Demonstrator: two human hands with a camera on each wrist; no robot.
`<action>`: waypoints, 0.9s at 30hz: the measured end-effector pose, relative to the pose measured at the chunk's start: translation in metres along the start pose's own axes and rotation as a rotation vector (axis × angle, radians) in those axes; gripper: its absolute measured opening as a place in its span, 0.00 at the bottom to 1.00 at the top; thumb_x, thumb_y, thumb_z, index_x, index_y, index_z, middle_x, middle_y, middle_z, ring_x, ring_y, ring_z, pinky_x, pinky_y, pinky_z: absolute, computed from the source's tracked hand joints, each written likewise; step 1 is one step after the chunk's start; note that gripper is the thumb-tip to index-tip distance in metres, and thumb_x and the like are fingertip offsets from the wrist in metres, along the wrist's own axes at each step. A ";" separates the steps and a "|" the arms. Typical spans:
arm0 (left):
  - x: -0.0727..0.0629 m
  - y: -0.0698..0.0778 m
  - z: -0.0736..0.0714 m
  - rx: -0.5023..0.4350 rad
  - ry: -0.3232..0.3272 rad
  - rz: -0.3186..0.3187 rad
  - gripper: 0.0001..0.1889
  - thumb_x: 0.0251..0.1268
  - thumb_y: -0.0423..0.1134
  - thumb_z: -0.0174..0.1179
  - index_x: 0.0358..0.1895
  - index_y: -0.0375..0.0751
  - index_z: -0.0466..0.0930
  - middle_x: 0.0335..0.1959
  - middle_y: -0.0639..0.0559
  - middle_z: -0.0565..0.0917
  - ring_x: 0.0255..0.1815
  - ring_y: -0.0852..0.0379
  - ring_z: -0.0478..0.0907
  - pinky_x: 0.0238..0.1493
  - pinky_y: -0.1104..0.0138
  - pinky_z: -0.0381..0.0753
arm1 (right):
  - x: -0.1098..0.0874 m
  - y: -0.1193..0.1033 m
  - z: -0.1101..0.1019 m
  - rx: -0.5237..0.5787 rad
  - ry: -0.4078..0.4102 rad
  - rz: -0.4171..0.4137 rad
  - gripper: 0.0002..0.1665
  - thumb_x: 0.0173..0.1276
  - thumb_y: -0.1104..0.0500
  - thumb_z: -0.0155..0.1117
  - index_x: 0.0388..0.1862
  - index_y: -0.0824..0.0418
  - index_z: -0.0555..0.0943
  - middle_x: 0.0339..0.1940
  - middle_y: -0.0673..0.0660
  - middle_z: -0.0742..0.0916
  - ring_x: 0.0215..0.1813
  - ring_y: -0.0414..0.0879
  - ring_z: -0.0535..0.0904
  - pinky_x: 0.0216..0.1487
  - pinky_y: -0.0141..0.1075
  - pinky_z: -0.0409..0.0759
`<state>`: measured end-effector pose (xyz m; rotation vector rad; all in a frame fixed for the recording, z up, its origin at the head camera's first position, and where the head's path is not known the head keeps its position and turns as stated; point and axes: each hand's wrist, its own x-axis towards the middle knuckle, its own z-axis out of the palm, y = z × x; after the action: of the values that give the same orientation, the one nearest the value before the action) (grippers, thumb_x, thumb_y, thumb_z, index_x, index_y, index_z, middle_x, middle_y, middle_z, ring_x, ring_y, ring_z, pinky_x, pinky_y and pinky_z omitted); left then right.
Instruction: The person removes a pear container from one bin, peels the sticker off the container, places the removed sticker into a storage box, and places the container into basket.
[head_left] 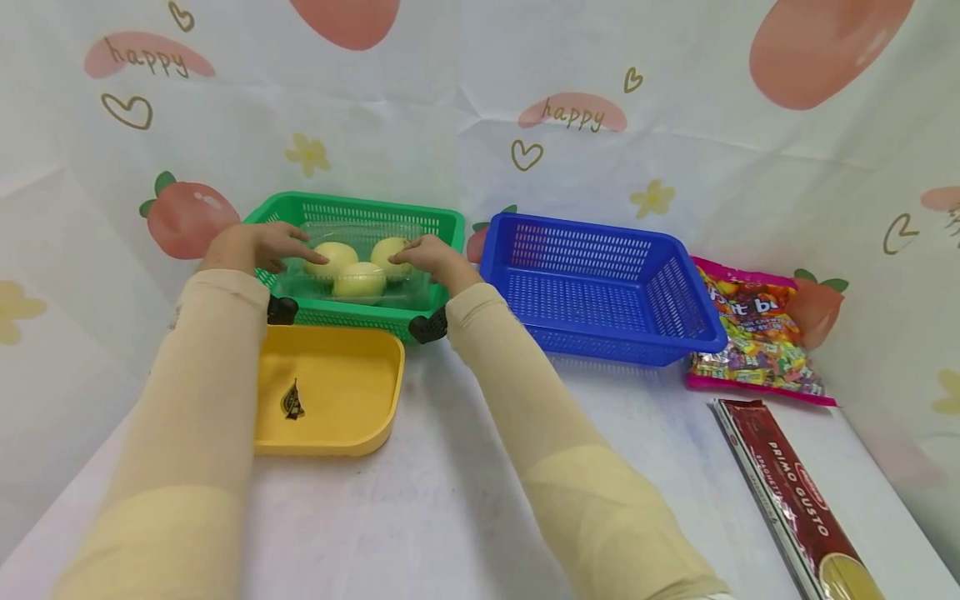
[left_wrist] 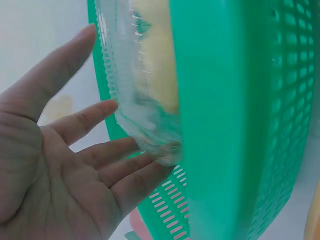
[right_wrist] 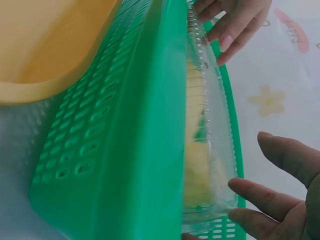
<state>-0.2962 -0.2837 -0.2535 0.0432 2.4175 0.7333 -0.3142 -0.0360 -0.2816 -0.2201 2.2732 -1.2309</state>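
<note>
A clear plastic clamshell box point(head_left: 352, 237) with three round pale-yellow things point(head_left: 358, 282) in it sits inside the green basket point(head_left: 345, 315). At the box's left end is my left hand point(head_left: 262, 243); in the left wrist view its thumb stands apart and its extended fingers reach to the box's edge and underside. My right hand point(head_left: 435, 257) is at the other end, its fingers loosely spread, with fingertips point(right_wrist: 237, 214) right against the clear plastic. Both hands reach in over the basket's rim.
In front of the green basket stands a yellow tray point(head_left: 330, 392) with a dark mark inside. A blue basket point(head_left: 592, 287) is to the right, beside a bag of candy point(head_left: 757, 337). Nearer on the right lies a red spaghetti pack point(head_left: 798, 500). A printed cloth point(head_left: 420, 133) hangs behind.
</note>
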 end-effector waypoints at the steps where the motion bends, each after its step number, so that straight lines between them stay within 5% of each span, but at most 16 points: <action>1: 0.001 0.001 0.000 0.004 0.003 -0.002 0.45 0.68 0.50 0.49 0.71 0.27 0.32 0.70 0.23 0.30 0.67 0.23 0.48 0.67 0.42 0.58 | 0.000 0.000 0.000 0.005 -0.001 0.004 0.31 0.67 0.51 0.57 0.68 0.58 0.67 0.73 0.52 0.64 0.74 0.51 0.57 0.70 0.50 0.62; 13: 0.004 0.005 0.003 0.011 0.024 0.013 0.43 0.69 0.49 0.48 0.71 0.25 0.33 0.70 0.23 0.31 0.68 0.23 0.44 0.67 0.40 0.55 | -0.003 -0.001 0.004 -0.042 -0.021 0.001 0.32 0.67 0.49 0.58 0.68 0.57 0.66 0.71 0.55 0.67 0.72 0.51 0.61 0.67 0.48 0.69; 16: 0.007 0.005 0.004 0.019 0.059 0.018 0.43 0.69 0.50 0.48 0.71 0.25 0.36 0.71 0.23 0.36 0.42 0.36 0.70 0.54 0.53 0.74 | -0.004 0.000 0.006 -0.038 -0.024 -0.009 0.34 0.67 0.49 0.57 0.69 0.58 0.64 0.71 0.55 0.66 0.72 0.51 0.61 0.67 0.47 0.68; 20: 0.006 0.009 0.008 0.098 0.140 0.069 0.40 0.69 0.50 0.46 0.71 0.24 0.41 0.70 0.22 0.40 0.41 0.36 0.68 0.49 0.50 0.72 | -0.005 0.002 0.004 -0.028 -0.027 -0.051 0.34 0.68 0.49 0.56 0.70 0.58 0.62 0.72 0.55 0.64 0.73 0.51 0.59 0.70 0.46 0.64; 23: 0.003 0.017 0.012 0.141 0.205 0.145 0.39 0.70 0.51 0.46 0.71 0.26 0.44 0.71 0.24 0.41 0.68 0.25 0.45 0.63 0.37 0.56 | -0.007 0.003 0.000 -0.032 -0.018 -0.116 0.34 0.69 0.50 0.55 0.70 0.58 0.62 0.73 0.55 0.63 0.74 0.50 0.57 0.71 0.44 0.62; 27: -0.003 0.028 0.017 0.131 0.275 0.230 0.37 0.70 0.53 0.46 0.72 0.32 0.46 0.72 0.28 0.44 0.70 0.28 0.47 0.63 0.36 0.55 | -0.014 0.003 -0.008 -0.047 -0.016 -0.202 0.32 0.69 0.49 0.54 0.70 0.55 0.64 0.74 0.53 0.62 0.74 0.48 0.56 0.72 0.44 0.61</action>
<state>-0.2885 -0.2523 -0.2486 0.2945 2.7526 0.7200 -0.3064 -0.0227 -0.2749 -0.4859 2.3122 -1.2702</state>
